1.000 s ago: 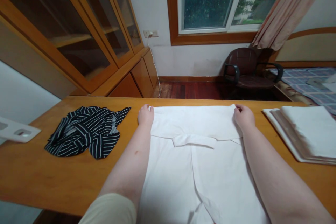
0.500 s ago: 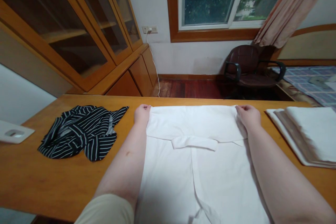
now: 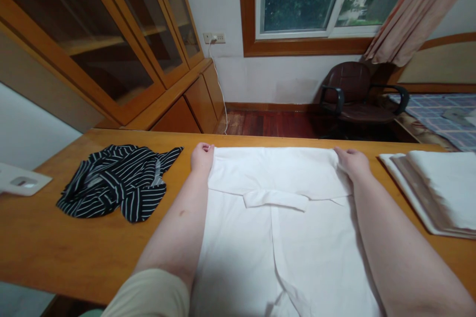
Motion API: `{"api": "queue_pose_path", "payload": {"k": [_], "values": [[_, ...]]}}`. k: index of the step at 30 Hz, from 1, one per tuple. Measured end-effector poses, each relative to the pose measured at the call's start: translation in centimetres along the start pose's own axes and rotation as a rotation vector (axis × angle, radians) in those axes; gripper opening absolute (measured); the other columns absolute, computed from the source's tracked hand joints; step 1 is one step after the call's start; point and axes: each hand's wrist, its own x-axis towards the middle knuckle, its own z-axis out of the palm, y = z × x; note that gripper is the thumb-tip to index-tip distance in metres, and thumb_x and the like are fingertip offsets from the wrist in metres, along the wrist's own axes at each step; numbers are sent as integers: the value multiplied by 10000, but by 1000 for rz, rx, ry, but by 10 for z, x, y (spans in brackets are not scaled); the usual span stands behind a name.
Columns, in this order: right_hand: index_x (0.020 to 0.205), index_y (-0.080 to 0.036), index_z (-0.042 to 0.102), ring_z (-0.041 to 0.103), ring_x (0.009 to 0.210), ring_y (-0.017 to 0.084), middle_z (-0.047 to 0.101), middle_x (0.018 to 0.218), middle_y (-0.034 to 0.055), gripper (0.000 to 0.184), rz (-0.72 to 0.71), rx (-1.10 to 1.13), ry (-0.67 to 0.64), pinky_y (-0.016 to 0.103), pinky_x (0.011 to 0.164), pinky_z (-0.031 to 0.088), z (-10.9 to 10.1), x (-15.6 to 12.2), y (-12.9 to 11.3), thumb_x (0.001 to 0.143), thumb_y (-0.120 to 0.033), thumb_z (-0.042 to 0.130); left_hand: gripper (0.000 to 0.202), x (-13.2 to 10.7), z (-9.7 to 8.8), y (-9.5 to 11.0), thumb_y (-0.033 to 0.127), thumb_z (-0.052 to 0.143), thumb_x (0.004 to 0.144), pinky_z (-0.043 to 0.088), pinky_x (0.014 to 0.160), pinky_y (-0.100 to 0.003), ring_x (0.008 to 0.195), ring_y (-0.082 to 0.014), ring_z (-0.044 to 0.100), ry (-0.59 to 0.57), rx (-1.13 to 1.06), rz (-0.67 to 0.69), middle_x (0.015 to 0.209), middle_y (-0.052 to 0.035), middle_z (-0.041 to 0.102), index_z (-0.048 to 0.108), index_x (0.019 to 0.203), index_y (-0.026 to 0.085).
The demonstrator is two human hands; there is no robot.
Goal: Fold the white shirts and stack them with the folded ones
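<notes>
A white garment (image 3: 238, 237) lies spread on the wooden table in front of me. Its far end is folded over toward me as a wide flat band, with a short collar-like strip (image 3: 275, 200) at the fold's near edge and a seam running down the middle. My left hand (image 3: 203, 156) pinches the far left corner of this band. At the far right corner, my right hand (image 3: 352, 161) is closed on the cloth, its fingertips partly hidden. Both arms reach along the garment's sides. A loose strap-like piece (image 3: 292, 299) lies crumpled near the bottom of the view.
On the left of the table (image 3: 33, 257) lies a crumpled black-and-white striped cloth (image 3: 119, 181), with a white object (image 3: 24, 181) at the left edge. Folded white and beige cloths (image 3: 442, 188) are stacked on the right. Beyond are a glass-door cabinet (image 3: 148, 89) and a chair (image 3: 353, 94).
The view has shifted slightly. Both hands stay at the garment's far corners, and the cloth lies as before.
</notes>
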Motion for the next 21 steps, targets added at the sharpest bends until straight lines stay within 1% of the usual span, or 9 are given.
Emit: {"api": "queue_pose_path", "payload": {"k": [3, 5, 9, 11, 13, 16, 19, 21], "values": [[658, -187, 620, 529, 568, 184, 573, 572, 21, 298, 40, 59, 4, 296, 550, 385, 0, -6, -3, 693, -480, 581, 202, 1, 1, -2, 401, 562, 787, 418, 620, -261, 684, -172, 580, -1, 5, 10, 771, -32, 652, 597, 760, 204], [664, -183, 630, 522, 566, 173, 569, 574, 8, 284, 53, 140, 12, 284, 541, 376, 1, -10, -3, 685, -464, 592, 213, 3, 2, -5, 409, 556, 794, 419, 625, -265, 683, -176, 580, -6, 12, 12, 766, -34, 654, 599, 749, 205], [720, -167, 653, 537, 603, 178, 583, 607, 17, 293, 108, 254, 75, 280, 563, 394, 1, -12, -3, 698, -452, 589, 233, 5, 2, -9, 405, 518, 831, 428, 661, -285, 739, -203, 602, 13, 52, 13, 796, -59, 672, 612, 785, 197], [724, -163, 657, 546, 637, 192, 598, 631, 38, 282, 111, 202, 91, 291, 599, 402, 2, -10, -4, 719, -434, 577, 245, 6, 2, -9, 405, 497, 848, 433, 672, -297, 764, -219, 612, 7, 86, 5, 820, -73, 680, 618, 810, 195], [723, -163, 663, 553, 677, 213, 619, 669, 70, 293, 97, 71, 83, 309, 626, 402, 2, -8, -7, 753, -430, 548, 246, 6, 2, -8, 406, 494, 851, 438, 674, -310, 783, -233, 620, -17, 130, -11, 850, -86, 686, 620, 827, 196], [767, -155, 678, 560, 726, 242, 643, 742, 115, 348, 84, -103, 68, 331, 641, 400, 2, -8, -12, 806, -441, 484, 247, 6, 3, -5, 402, 483, 861, 445, 691, -329, 822, -253, 626, -39, 197, -29, 892, -102, 689, 622, 847, 198], [790, -142, 673, 560, 741, 249, 643, 759, 130, 369, 79, -160, 67, 335, 646, 400, 2, -11, -16, 824, -445, 465, 257, 5, 3, -3, 395, 460, 874, 452, 717, -343, 852, -262, 625, -58, 237, -29, 907, -110, 686, 625, 873, 198], [791, -142, 664, 560, 750, 251, 640, 755, 128, 369, 73, -174, 69, 339, 659, 404, 3, -12, -16, 830, -447, 460, 239, 3, 1, -2, 357, 449, 877, 457, 743, -342, 878, -256, 620, -53, 247, -1, 937, -110, 678, 628, 902, 199]]}}
